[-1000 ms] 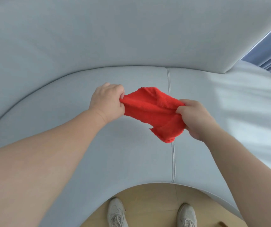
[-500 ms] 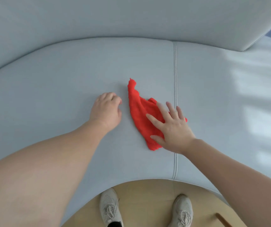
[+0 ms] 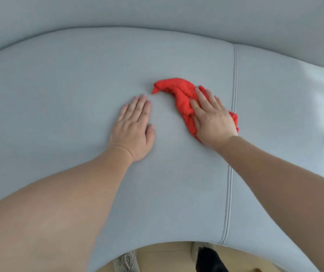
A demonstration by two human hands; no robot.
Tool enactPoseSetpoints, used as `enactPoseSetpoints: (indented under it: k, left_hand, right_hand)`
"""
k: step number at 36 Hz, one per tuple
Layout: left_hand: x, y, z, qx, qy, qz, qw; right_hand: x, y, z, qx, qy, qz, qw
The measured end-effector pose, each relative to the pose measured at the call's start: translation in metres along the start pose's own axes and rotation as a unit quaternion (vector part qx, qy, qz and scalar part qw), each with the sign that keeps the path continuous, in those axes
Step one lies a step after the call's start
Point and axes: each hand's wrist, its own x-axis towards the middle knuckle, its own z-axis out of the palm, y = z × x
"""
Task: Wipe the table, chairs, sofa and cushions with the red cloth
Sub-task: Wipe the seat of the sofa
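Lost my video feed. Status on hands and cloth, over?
Right hand flat, pressing red cloth onto sofa seat. Left hand flat on seat, holding nothing. Cloth bunched beside the seam. No obstacle in view.

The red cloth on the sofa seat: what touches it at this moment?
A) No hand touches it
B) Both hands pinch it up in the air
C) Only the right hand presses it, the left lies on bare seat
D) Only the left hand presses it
C: the right hand lies with straight fingers on the red cloth, while the left hand rests flat on the sofa seat, apart from the cloth.
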Motion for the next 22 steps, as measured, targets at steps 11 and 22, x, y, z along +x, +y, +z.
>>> enactPoseSetpoints:
  k: [11, 22]
  left_hand:
    - [-0.001, -0.002, 0.000, 0.016, -0.029, -0.034, 0.999]
    - [0.002, -0.005, 0.009, 0.017, -0.014, -0.021, 1.000]
  right_hand:
    - [0.122, 0.056, -0.013, 0.012, 0.024, 0.008, 1.000]
    - [0.158, 0.066, -0.026, 0.071, 0.067, 0.051, 0.994]
